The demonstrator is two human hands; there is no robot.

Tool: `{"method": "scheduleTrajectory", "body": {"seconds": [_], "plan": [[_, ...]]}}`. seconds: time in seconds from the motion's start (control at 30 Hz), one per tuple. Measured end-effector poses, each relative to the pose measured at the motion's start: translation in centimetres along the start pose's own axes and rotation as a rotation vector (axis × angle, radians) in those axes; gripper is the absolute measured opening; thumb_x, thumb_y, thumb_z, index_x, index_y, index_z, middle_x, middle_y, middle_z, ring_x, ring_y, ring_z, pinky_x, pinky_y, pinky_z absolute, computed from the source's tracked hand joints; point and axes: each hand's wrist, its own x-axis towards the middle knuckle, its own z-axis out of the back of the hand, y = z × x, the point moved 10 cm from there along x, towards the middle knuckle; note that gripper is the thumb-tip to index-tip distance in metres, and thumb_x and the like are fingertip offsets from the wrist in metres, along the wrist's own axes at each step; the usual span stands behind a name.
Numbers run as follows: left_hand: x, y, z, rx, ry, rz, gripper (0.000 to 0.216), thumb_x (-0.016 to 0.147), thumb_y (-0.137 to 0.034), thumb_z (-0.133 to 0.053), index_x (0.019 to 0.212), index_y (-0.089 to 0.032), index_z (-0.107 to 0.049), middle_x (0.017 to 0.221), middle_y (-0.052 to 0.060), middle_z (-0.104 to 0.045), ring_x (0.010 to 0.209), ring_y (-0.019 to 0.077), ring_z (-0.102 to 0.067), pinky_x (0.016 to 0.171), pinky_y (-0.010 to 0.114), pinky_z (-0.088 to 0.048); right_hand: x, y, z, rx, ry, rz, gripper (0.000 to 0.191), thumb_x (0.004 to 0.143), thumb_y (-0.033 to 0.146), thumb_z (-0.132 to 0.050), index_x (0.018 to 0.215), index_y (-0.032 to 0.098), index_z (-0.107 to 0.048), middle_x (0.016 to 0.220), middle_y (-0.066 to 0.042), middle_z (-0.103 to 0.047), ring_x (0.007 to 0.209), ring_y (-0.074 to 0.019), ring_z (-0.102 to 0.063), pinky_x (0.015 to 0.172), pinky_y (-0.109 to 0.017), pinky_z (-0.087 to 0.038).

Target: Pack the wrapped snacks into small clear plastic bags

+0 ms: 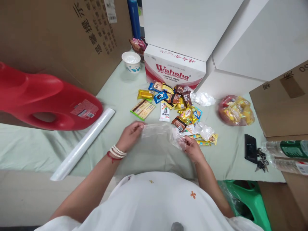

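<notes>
A clear plastic bag (156,130) stretches between my two hands, just above the cloth. My left hand (131,134) pinches its left end, and my right hand (192,149) grips the crumpled right end. Right behind the bag lies a loose pile of wrapped snacks (176,98). Among them are a biscuit pack (142,109) with a green edge and a white packet (164,111) with Chinese print. Two crumpled clear plastic pieces (204,131) rest by the pile's right side.
A Wahaba-style red and white carton, lettered Wahaha (173,69), stands behind the snacks, with a paper cup (132,62) beside it. At left are a red jug (57,99) and a plastic film roll (84,144). To the right sit a red bowl (222,115), phone (250,147), keys (262,160) and bottles (293,149).
</notes>
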Motion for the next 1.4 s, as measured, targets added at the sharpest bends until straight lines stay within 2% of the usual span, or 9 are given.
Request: {"method": "scheduleTrajectory", "body": {"seconds": [0.13, 0.23, 0.33, 0.53, 0.7, 0.93, 1.03, 1.3, 1.4], "plan": [[-0.9, -0.5, 4.5, 0.169, -0.328, 0.000, 0.030, 0.087, -0.046, -0.068, 0.100, -0.019, -0.062, 0.097, 0.002, -0.064, 0.092, 0.0195, -0.057, 0.081, 0.032, -0.046, -0.2, 0.5, 0.6, -0.136, -0.080, 0.115, 0.029, 0.078, 0.048, -0.079, 0.080, 0.021, -0.068, 0.071, 0.003, -0.060, 0.063, -0.0136, -0.046, 0.061, -0.026, -0.037], [-2.7, -0.4, -0.3, 0.106, -0.129, 0.057, 0.037, 0.092, -0.057, -0.057, 0.083, -0.021, -0.059, 0.068, -0.003, -0.057, 0.063, 0.0155, -0.053, 0.064, 0.030, -0.044, -1.1, 1.8, 0.1, -0.312, -0.214, 0.251, 0.019, 0.083, 0.041, -0.073, 0.079, 0.023, -0.069, 0.070, 0.002, -0.058, 0.066, -0.0163, -0.047, 0.066, -0.029, -0.039], [-4.2, -0.7, -7.1, -0.018, 0.112, 0.096, 0.040, 0.089, -0.062, -0.059, 0.085, -0.023, -0.056, 0.075, -0.001, -0.062, 0.068, 0.0173, -0.058, 0.063, 0.030, -0.046, -2.3, 3.0, -2.1, -0.431, -0.207, 0.367, 0.012, 0.088, 0.035, -0.067, 0.083, 0.025, -0.070, 0.076, -0.001, -0.061, 0.070, -0.0189, -0.050, 0.071, -0.031, -0.041], [-3.6, 0.4, -12.3, -0.027, 0.292, 0.150, 0.030, 0.064, -0.041, -0.079, 0.071, -0.019, -0.060, 0.069, -0.002, -0.061, 0.067, 0.0153, -0.052, 0.065, 0.030, -0.043, -2.8, 0.6, -3.1, -0.280, -0.179, 0.229, 0.017, 0.088, 0.039, -0.069, 0.084, 0.025, -0.060, 0.066, 0.004, -0.055, 0.059, -0.0152, -0.045, 0.059, -0.027, -0.037], [-3.8, 1.9, -11.0, -0.144, 0.322, 0.195, 0.022, 0.073, -0.040, -0.065, 0.070, -0.019, -0.059, 0.064, -0.002, -0.061, 0.061, 0.0144, -0.055, 0.062, 0.029, -0.046, -3.0, -2.7, -2.0, 0.095, -0.068, -0.042, 0.035, 0.083, 0.052, -0.075, 0.082, 0.025, -0.053, 0.059, 0.008, -0.048, 0.051, -0.0120, -0.039, 0.048, -0.024, -0.031], [-5.2, -0.1, -10.5, -0.178, 0.281, 0.102, 0.011, 0.066, -0.026, -0.067, 0.067, -0.021, -0.057, 0.126, 0.011, -0.073, 0.113, 0.0273, -0.068, 0.093, 0.042, -0.055, -2.5, 3.0, -0.1, -0.264, 0.008, 0.124, 0.041, 0.079, 0.051, -0.081, 0.110, 0.025, -0.075, 0.106, -0.005, -0.072, 0.095, -0.0221, -0.062, 0.077, -0.031, -0.050], [-5.9, -1.3, -11.6, -0.216, 0.345, 0.051, 0.008, 0.065, -0.023, -0.066, 0.067, -0.021, -0.058, 0.140, 0.011, -0.066, 0.119, 0.0289, -0.067, 0.096, 0.045, -0.056, -0.6, 3.6, -1.3, -0.208, -0.024, 0.133, 0.034, 0.079, 0.051, -0.080, 0.098, 0.024, -0.075, 0.092, -0.003, -0.072, 0.083, -0.0195, -0.062, 0.071, -0.029, -0.049], [-5.4, 2.9, -8.7, -0.675, 0.143, 0.446, 0.033, 0.065, -0.035, -0.079, 0.071, -0.021, -0.051, 0.084, 0.000, -0.067, 0.082, 0.0205, -0.071, 0.078, 0.038, -0.059, 1.9, 0.4, -1.4, 0.128, -0.251, 0.051, 0.035, 0.071, 0.053, -0.082, 0.079, 0.022, -0.068, 0.070, 0.002, -0.059, 0.058, -0.0118, -0.043, 0.047, -0.022, -0.034], [-5.3, 3.0, -8.0, -0.732, 0.158, 0.461, 0.034, 0.071, -0.040, -0.079, 0.082, -0.021, -0.053, 0.092, 0.002, -0.066, 0.089, 0.0210, -0.071, 0.081, 0.038, -0.058, 1.7, 0.1, -1.0, 0.153, -0.280, -0.009, 0.037, 0.067, 0.053, -0.085, 0.077, 0.022, -0.068, 0.069, 0.002, -0.054, 0.060, -0.0120, -0.042, 0.044, -0.020, -0.035]]}}
